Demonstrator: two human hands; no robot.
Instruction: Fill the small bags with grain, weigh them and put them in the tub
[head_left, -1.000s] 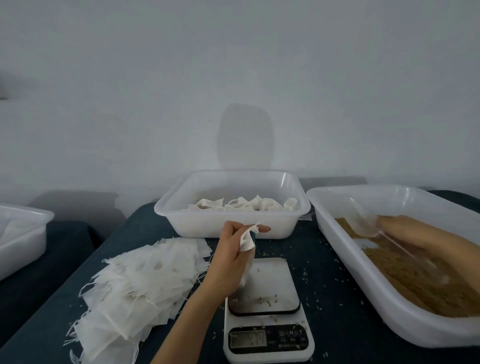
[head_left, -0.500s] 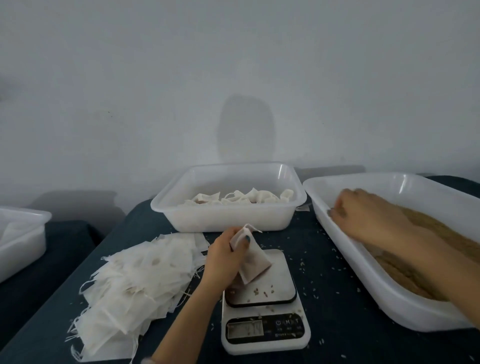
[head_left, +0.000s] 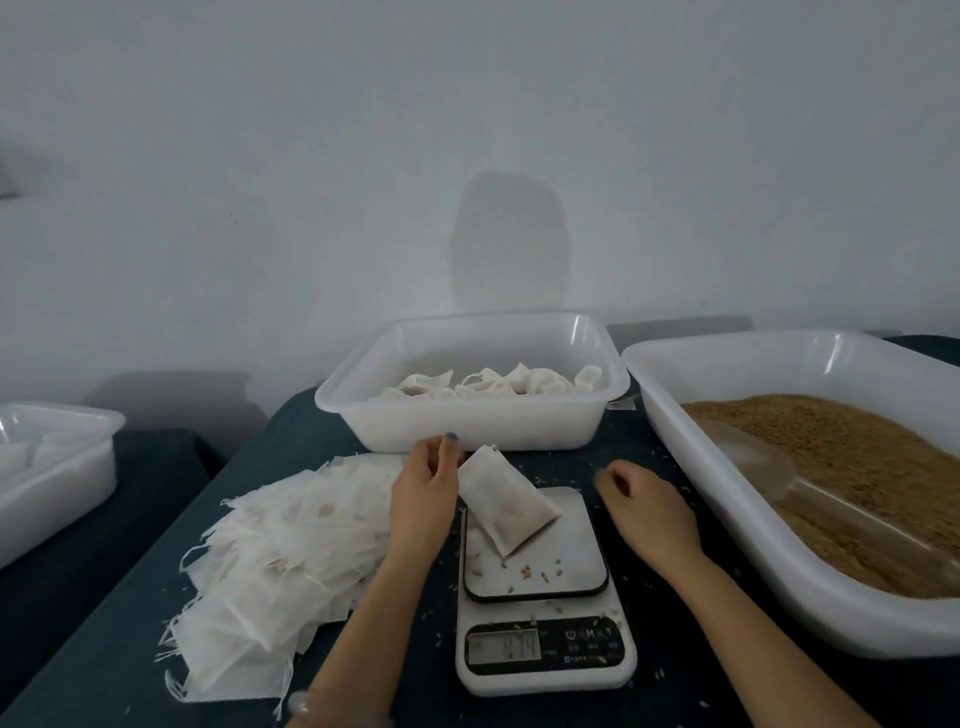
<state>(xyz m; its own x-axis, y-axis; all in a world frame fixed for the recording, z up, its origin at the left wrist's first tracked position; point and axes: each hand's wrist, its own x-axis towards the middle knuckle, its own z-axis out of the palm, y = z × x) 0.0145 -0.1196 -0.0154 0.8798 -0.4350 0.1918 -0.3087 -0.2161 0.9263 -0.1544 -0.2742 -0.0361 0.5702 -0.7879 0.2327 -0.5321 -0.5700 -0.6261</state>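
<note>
White bag (head_left: 506, 506) — on scale (head_left: 540, 587)

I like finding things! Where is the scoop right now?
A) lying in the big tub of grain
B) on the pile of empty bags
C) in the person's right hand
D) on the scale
A: the clear scoop lies on the grain inside the big tub, and the right hand is out over the table beside the scale, holding nothing.
</note>
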